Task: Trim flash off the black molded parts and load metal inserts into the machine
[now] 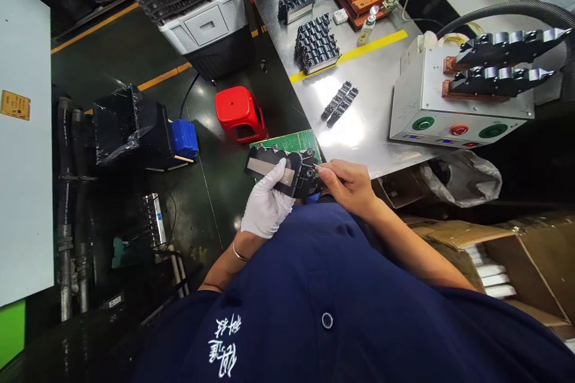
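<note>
Fingers of the left hand clamped a black part; opposite them, the right hand pinched a pale sliver at the part's end, seemingly unfinished. Beyond both, two black strips lay untouched.

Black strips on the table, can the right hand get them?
Probably yes: nothing seems to bar the right hand from the black strips, though it pinches something thin by the black block.

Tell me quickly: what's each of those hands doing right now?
Left hand: closed, holding a black moulded part.
Right hand: closed, pinching a thin pale piece, too small to identify.
</note>
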Tool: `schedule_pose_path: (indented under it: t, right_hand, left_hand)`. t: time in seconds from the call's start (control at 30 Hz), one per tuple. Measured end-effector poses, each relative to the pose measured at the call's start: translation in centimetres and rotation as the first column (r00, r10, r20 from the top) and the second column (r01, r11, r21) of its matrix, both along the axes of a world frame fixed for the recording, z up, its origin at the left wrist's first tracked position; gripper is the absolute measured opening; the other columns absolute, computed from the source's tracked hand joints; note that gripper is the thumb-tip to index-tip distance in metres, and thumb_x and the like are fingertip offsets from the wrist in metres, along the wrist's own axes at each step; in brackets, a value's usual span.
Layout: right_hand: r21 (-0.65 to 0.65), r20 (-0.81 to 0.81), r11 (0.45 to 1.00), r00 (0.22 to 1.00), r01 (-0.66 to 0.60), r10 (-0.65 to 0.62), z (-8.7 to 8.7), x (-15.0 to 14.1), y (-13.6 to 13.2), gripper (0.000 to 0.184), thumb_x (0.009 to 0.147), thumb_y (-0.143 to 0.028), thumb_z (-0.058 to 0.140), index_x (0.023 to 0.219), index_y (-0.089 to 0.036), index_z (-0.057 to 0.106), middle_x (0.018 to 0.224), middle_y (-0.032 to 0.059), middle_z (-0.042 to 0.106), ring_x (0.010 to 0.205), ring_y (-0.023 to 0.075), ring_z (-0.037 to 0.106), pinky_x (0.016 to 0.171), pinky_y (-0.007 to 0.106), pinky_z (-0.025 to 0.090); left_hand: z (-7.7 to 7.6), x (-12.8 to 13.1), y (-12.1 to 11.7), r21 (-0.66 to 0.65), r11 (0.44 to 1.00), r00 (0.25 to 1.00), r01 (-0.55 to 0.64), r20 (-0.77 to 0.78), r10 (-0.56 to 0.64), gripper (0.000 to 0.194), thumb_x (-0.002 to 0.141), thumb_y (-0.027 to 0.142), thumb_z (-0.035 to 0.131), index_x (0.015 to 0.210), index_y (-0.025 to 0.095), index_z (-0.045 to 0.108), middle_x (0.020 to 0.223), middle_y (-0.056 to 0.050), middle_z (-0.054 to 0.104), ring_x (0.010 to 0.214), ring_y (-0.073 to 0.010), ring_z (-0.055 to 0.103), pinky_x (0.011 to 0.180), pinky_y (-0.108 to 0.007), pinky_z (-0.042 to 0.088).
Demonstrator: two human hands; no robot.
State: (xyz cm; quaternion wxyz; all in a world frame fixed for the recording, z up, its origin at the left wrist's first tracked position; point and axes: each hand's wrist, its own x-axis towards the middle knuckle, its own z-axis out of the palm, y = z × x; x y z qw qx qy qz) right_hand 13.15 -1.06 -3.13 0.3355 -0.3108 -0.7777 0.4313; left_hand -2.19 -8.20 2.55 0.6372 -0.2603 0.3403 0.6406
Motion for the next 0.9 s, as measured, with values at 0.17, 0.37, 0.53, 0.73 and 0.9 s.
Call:
schedule_pose_path:
  t: [0.17,0.37,0.53,0.73,0.9]
  right_hand:
    - [-0.009,0.003,1.000,1.000,0.014,-0.014,0.0,0.2,0.0,0.051,0.094,-0.059,0.043,0.072,-0.021,0.068,0.057,0.0017,0.056,0.053,0.0131,0.048,0.056,0.028,0.041]
    - [0.017,-0.033,0.994,0.993,0.111,-0.110,-1.7,-0.1,-0.1,0.050,0.095,-0.057,0.043,0.073,-0.021,0.069,0.059,0.0030,0.058,0.055,0.0141,0.051,0.056,0.029,0.042]
    - [-0.037,-0.068,0.987,0.986,0.153,-0.156,-3.8,-1.0,-0.3,0.053,0.094,-0.060,0.043,0.070,-0.020,0.067,0.059,0.0025,0.060,0.056,0.0137,0.051,0.056,0.029,0.042]
    - [-0.243,-0.035,0.891,0.914,0.384,-0.404,-7.8,0.0,1.9,0.059,0.083,-0.071,0.050,0.063,-0.018,0.066,0.054,0.0003,0.056,0.055,0.0136,0.051,0.055,0.028,0.041]
    - [-0.239,-0.056,0.901,0.921,0.362,-0.385,-6.5,2.2,1.8,0.053,0.086,-0.065,0.051,0.071,-0.019,0.071,0.066,0.0026,0.066,0.064,0.0157,0.060,0.060,0.029,0.046]
  left_hand:
    - [0.1,0.3,0.0,-0.033,0.999,0.999,-0.011,-0.031,0.010,0.038,0.097,0.008,0.044,0.132,0.011,0.058,0.097,-0.007,0.077,0.078,-0.0111,0.075,0.083,-0.019,0.059]
    - [-0.6,0.5,0.2,-0.001,1.000,1.000,-0.013,-0.023,0.013,0.040,0.098,0.010,0.045,0.137,0.012,0.053,0.100,-0.007,0.077,0.080,-0.0111,0.075,0.084,-0.019,0.058]
    - [-2.2,0.1,0.9,0.007,1.000,0.999,0.023,-0.023,-0.023,0.041,0.099,0.010,0.042,0.138,0.011,0.052,0.103,-0.009,0.077,0.083,-0.0124,0.075,0.087,-0.021,0.058]
    - [-1.9,0.8,-0.1,-0.067,0.996,0.996,0.065,-0.060,-0.069,0.037,0.098,0.012,0.044,0.133,0.012,0.059,0.088,-0.004,0.078,0.082,-0.0117,0.075,0.095,-0.020,0.054]
    - [-1.9,0.8,-0.3,-0.068,0.997,0.996,0.039,-0.078,-0.044,0.034,0.097,0.010,0.046,0.125,0.012,0.064,0.086,-0.004,0.078,0.081,-0.0111,0.075,0.093,-0.020,0.054]
